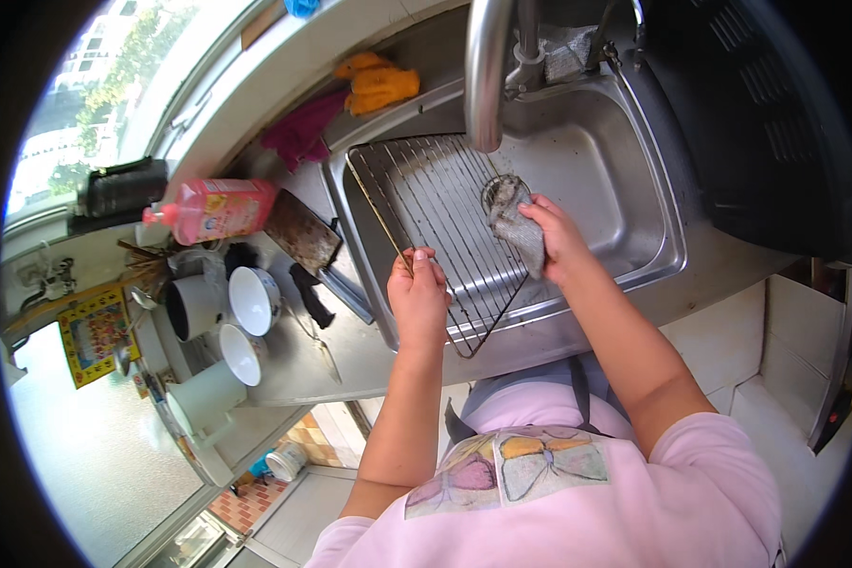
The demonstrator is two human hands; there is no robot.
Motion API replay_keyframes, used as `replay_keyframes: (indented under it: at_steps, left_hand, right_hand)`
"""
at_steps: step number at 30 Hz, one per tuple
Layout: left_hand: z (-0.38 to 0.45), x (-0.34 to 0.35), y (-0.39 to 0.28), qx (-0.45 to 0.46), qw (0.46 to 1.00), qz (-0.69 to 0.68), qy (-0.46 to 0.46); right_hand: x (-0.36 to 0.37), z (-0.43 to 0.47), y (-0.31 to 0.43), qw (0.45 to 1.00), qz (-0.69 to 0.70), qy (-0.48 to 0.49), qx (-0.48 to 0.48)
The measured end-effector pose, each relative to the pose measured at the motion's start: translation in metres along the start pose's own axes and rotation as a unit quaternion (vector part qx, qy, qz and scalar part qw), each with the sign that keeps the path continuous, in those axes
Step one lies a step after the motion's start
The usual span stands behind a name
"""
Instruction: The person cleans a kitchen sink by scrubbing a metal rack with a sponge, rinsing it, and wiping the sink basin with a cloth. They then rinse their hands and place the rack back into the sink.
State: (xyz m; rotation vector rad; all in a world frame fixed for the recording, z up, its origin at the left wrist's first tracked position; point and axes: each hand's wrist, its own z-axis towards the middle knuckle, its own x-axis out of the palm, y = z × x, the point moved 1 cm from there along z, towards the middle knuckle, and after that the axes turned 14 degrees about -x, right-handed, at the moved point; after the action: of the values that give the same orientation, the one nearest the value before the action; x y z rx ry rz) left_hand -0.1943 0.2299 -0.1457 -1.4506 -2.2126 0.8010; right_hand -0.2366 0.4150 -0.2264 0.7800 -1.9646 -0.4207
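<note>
A wire oven rack lies tilted across the stainless steel sink, one corner reaching over the near rim. My left hand grips the rack's left edge rod between thumb and fingers. In my right hand is a wet grey mesh cloth, held against the rack's right side, just in front of the round drain strainer. The curved metal faucet hangs over the rack's far side, and no water is seen running from it. My right fingertips are partly hidden by the cloth.
Orange gloves and a purple cloth lie behind the sink. To the left are a pink pump bottle, a stained cleaver blade, white bowls and a pale green pitcher. A large black vented object stands on the right.
</note>
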Motion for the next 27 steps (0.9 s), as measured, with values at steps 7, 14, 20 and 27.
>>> replay_keyframes:
  at_steps: [7, 14, 20, 27]
  left_hand:
    - [-0.001, 0.016, -0.010, 0.100, 0.964, 0.245, -0.035]
    - [0.013, 0.023, -0.008, 0.230, 0.892, 0.376, -0.098]
    - [-0.001, 0.045, -0.014, 0.283, 0.838, 0.454, -0.104]
    - [-0.037, 0.096, -0.019, 0.234, 0.807, 0.540, -0.050]
  right_hand:
    - [0.059, 0.063, -0.019, 0.986, -0.024, -0.079, -0.142]
    - [0.064, 0.107, -0.008, 0.956, -0.193, -0.106, -0.195]
    - [0.061, 0.118, 0.015, 0.888, -0.414, -0.085, -0.179]
    - [0.014, 0.123, 0.012, 0.928, -0.300, -0.133, -0.176]
